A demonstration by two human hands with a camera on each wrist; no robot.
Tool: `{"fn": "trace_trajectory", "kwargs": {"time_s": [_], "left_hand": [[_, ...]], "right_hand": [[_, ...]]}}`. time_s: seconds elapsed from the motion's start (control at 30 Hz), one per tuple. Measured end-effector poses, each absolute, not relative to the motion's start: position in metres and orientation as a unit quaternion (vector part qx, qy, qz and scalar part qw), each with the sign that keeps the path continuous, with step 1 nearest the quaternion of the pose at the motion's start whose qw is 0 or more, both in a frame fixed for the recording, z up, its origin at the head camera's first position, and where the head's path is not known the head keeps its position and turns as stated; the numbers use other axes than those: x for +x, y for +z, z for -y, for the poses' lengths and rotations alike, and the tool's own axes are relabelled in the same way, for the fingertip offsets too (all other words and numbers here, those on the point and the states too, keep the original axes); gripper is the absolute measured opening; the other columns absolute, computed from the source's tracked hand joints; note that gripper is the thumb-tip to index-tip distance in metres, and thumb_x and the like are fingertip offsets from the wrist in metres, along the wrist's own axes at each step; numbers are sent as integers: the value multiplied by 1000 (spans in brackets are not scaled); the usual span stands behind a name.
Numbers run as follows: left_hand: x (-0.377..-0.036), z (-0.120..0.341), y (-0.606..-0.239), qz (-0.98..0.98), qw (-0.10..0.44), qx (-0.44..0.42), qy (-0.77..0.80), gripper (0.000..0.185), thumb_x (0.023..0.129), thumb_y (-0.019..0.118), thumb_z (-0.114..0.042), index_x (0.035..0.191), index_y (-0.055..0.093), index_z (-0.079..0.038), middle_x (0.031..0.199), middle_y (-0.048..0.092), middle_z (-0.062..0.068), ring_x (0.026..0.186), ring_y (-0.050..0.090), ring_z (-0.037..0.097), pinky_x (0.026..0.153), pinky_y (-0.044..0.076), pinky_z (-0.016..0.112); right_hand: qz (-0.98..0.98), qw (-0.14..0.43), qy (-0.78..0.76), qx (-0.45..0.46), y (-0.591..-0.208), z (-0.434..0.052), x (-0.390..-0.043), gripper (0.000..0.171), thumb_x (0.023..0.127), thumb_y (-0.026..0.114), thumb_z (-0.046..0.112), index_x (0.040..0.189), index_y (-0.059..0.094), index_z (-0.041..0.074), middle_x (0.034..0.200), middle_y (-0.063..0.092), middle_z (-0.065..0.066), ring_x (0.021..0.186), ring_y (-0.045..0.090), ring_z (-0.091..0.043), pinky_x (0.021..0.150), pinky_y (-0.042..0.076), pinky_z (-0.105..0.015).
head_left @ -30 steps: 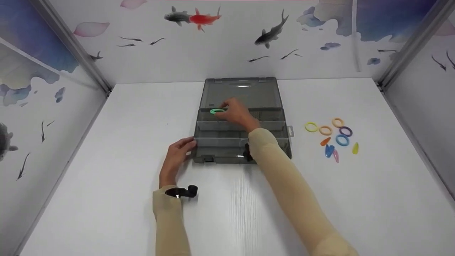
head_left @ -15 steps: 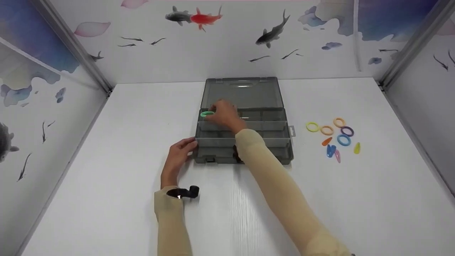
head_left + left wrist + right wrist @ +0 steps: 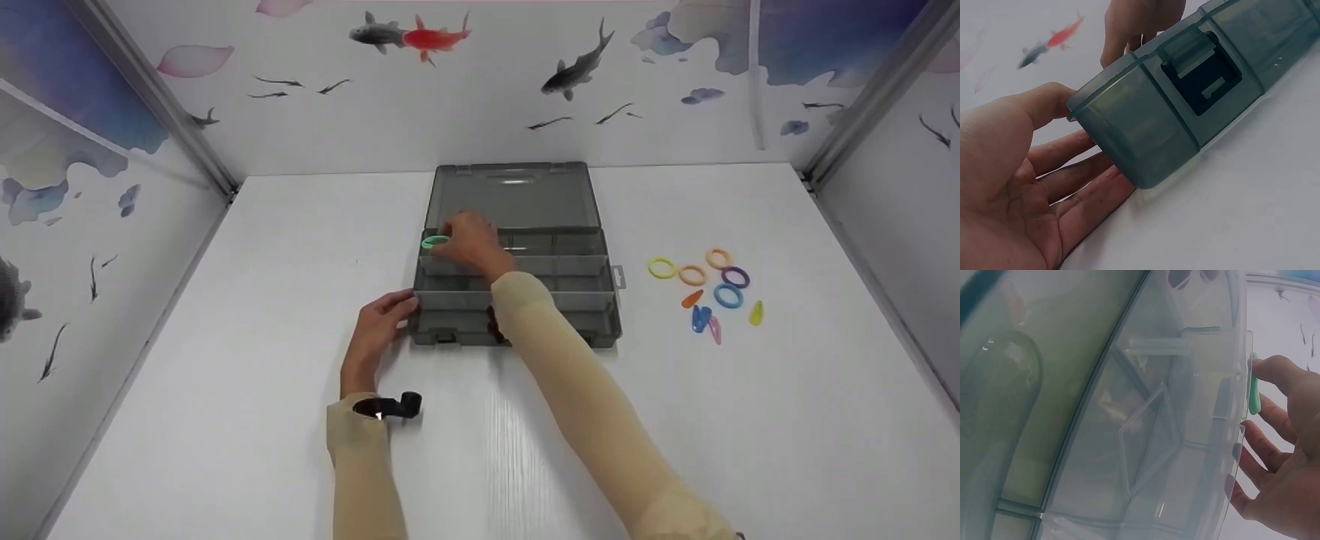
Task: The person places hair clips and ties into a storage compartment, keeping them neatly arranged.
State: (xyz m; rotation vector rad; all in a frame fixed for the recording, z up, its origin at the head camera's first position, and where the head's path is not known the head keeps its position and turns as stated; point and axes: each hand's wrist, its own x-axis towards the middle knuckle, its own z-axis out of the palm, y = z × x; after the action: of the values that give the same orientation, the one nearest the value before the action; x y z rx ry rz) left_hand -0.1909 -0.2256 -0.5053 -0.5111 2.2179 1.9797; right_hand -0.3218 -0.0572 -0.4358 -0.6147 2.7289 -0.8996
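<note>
An open, smoky-grey plastic organizer box (image 3: 517, 300) lies on the table, its lid laid back and its inside split into long rows. My right hand (image 3: 472, 240) hangs over the left end of the back row and pinches a green hair tie (image 3: 434, 241) between thumb and finger. In the right wrist view the hair tie (image 3: 1255, 385) appears edge-on beyond a clear divider. My left hand (image 3: 379, 330) rests against the box's left side. In the left wrist view its thumb touches the rim of the box (image 3: 1134, 118) and its relaxed fingers lie along the wall.
On the table right of the box lie several hair ties, among them a yellow one (image 3: 662, 268), a purple one (image 3: 736, 277) and a blue one (image 3: 728, 295). Snap hair clips lie nearby: orange (image 3: 692, 298), blue (image 3: 701, 319), pink (image 3: 715, 330) and yellow (image 3: 757, 313). Printed walls enclose the table.
My right hand has moved left over the back row and slightly lower, with the green hair tie still pinched. My left hand stays at the box's left side.
</note>
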Motion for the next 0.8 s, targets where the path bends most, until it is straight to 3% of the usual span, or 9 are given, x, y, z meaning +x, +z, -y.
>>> {"fn": "trace_trajectory", "kwargs": {"time_s": [0.3, 0.43, 0.63, 0.8], "left_hand": [[-190, 226, -507, -734, 56, -159, 658, 43, 97, 65, -32, 136, 62, -13, 140, 61, 9, 130, 56, 25, 110, 46, 44], [-192, 224, -505, -732, 60, -154, 661, 43, 98, 65, -31, 136, 62, -12, 141, 60, 10, 131, 56, 25, 111, 45, 44], [-194, 223, -504, -735, 65, -152, 657, 44, 99, 64, -31, 137, 60, -11, 141, 60, 10, 132, 55, 25, 112, 45, 43], [-190, 226, -504, -731, 65, -155, 661, 43, 99, 63, -30, 138, 60, -11, 142, 59, 11, 133, 54, 26, 111, 45, 43]], "right_hand": [[-915, 129, -318, -211, -432, 53, -321, 54, 94, 71, 33, 140, 57, 7, 144, 52, -13, 136, 48, -29, 116, 37, -47], [-904, 148, -345, -205, -423, 40, -323, 54, 95, 70, 32, 141, 56, 7, 149, 48, -14, 138, 47, -29, 112, 43, -44], [-891, 150, -357, -236, -405, 17, -324, 48, 96, 68, 29, 139, 58, 7, 153, 43, -16, 143, 41, -31, 116, 39, -47], [-865, 130, -400, -274, -397, 3, -297, 50, 97, 67, 30, 142, 56, 11, 152, 43, -15, 142, 41, -32, 114, 40, -47]]}}
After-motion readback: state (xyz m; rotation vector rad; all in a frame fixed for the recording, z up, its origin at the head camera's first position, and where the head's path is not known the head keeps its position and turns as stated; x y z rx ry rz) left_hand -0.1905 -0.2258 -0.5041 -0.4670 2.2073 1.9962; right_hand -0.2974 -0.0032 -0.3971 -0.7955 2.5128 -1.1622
